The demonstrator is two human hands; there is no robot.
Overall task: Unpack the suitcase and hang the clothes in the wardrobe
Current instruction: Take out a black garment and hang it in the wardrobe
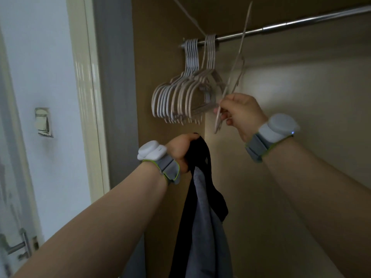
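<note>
two hands show in the head view, both below the rail. the left hand clenches a black and grey garment, which hangs far under the rail. the right hand pinches one tilted hanger, just beside the bunch of hangers on the rail.

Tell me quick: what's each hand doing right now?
Left hand: gripping the top of a dark garment.
Right hand: pinching a pale hanger near its lower end.
</note>
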